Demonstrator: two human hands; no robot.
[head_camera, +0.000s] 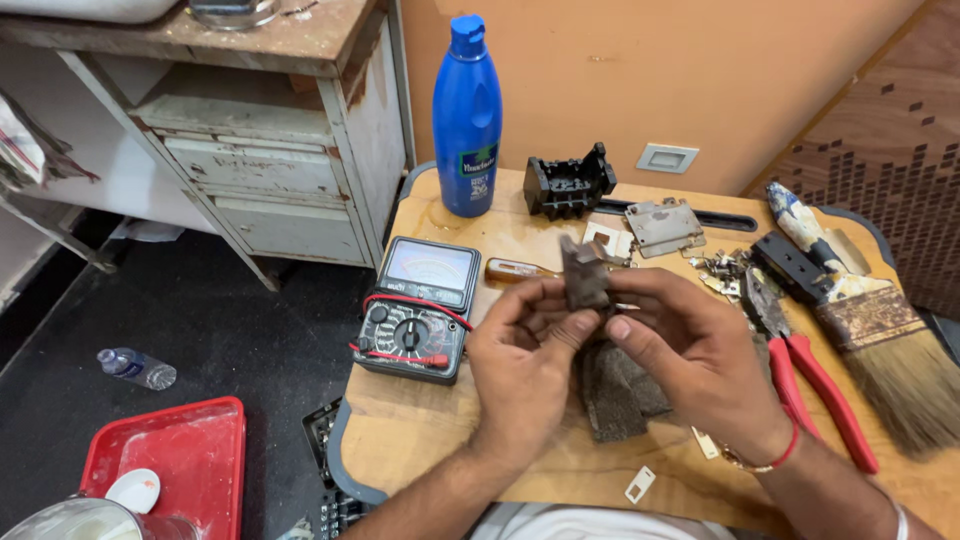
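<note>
We see a worn wooden table, a glossy blue plastic bottle, a matt black plastic housing, dull metal plate, and red rubber-gripped pliers.

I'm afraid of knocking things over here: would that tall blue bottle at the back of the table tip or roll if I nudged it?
The blue bottle stands upright, tall and slim on a narrow base, so it probably tips easily. Its round body would likely roll once down. It looks like plastic, so breakage seems unlikely.
</note>
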